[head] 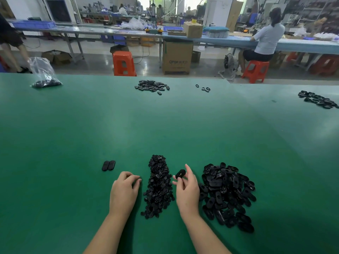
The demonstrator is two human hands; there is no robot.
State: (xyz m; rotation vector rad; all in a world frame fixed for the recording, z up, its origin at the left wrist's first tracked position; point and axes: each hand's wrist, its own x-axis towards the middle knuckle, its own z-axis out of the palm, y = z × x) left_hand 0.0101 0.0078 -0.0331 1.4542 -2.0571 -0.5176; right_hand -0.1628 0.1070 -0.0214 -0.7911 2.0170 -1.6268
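Note:
My right hand [187, 189] pinches one black oval plastic shell [180, 173] between thumb and fingers, just above the green table. To its right lies a pile of the same oval shells [227, 195]. Between my hands runs a long heap of small black parts [158, 186]. My left hand [124, 191] rests on the table left of that heap, fingers curled down with the tips at the heap's edge; whether it holds a small part I cannot tell. Two oval pieces [108, 165] lie side by side beyond my left hand.
The green table [165, 125] stretches far ahead. At its back edge lie a pile of black parts [152, 86], a few loose rings [203, 88], another pile at far right [318, 99] and a plastic bag of parts [44, 74]. Orange stools, boxes and seated workers are beyond.

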